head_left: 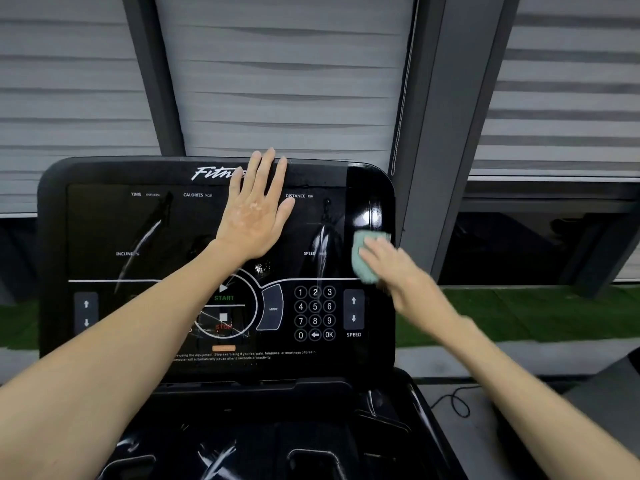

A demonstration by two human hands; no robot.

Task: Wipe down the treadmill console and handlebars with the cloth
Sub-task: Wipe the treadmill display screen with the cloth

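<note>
Cloth of pale green, soft and bunched into a wad, sits under the bent fingers of a person's right hand, which grips it against the glossy right border of a treadmill console. The hand is blurred, so the finer lie of its fingers cannot be told.

The left hand lies open and flat on the console's upper middle. Its straight fingers spread up to the top edge and partly cover a white script logo.

The console is a broad black panel with rounded corners, smooth and shiny, streaked with pale reflections. White labels for time, calories and distance run to either side of the left hand's fingers. Below its wrist is a round start and stop dial. Between the two forearms sits a number keypad of small ringed circles, and just under the right hand are two speed arrows.

Beneath both forearms lies a black moulded plastic tray with deep recesses, too dark to show what they hold.

Beyond the fingertips hang grey slatted blinds between dark frame posts. Under the right forearm a thin black cable loops across grey floor.
</note>
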